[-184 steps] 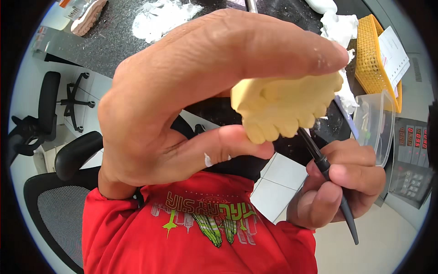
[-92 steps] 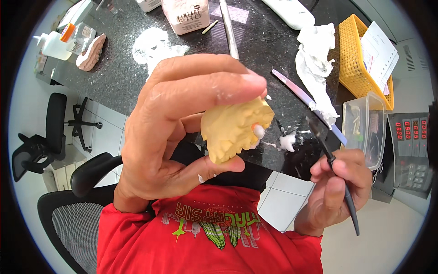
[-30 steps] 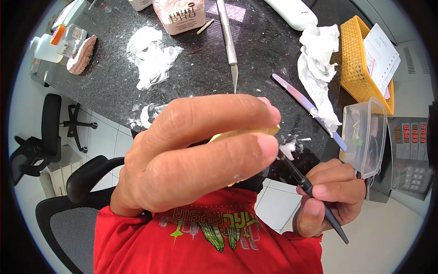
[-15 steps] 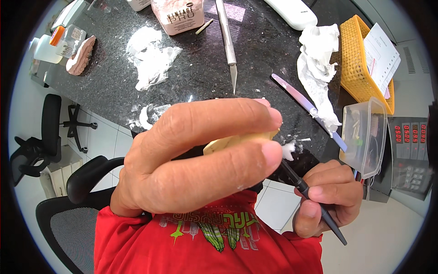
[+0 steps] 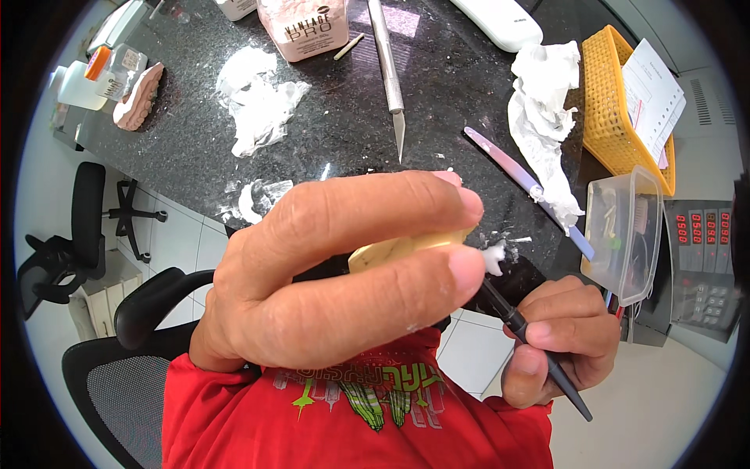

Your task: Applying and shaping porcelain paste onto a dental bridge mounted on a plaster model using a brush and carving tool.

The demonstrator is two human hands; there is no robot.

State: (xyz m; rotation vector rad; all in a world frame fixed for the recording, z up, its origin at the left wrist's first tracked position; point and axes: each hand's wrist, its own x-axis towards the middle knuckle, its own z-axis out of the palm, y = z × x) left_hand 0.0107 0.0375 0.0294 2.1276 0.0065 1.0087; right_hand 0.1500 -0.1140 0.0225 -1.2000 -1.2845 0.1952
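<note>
My left hand (image 5: pixel 344 266) is closed around a pale yellow plaster-like piece (image 5: pixel 379 253), which shows only as a strip between the index finger and thumb. Pinched in my right hand (image 5: pixel 566 340) is a slim black pen-shaped tool (image 5: pixel 570 391). It slants up and left toward my left thumb tip, and its working end is hidden there. Just beyond that thumb tip sits a small white lump (image 5: pixel 494 256); I cannot tell whether it touches the tool or lies on the bench.
On the dark speckled bench (image 5: pixel 336 141) lie a craft knife (image 5: pixel 400 129), a pink-purple file-like stick (image 5: pixel 500 160) and crumpled tissues (image 5: pixel 262 98). A pink dental cast (image 5: pixel 141 95) stands at far left. At right are a yellow basket (image 5: pixel 605 102) and a clear plastic box (image 5: pixel 617 242).
Both hands keep nearly the same pose, with only a very slight shift. The black tool and the yellow piece stay held.
</note>
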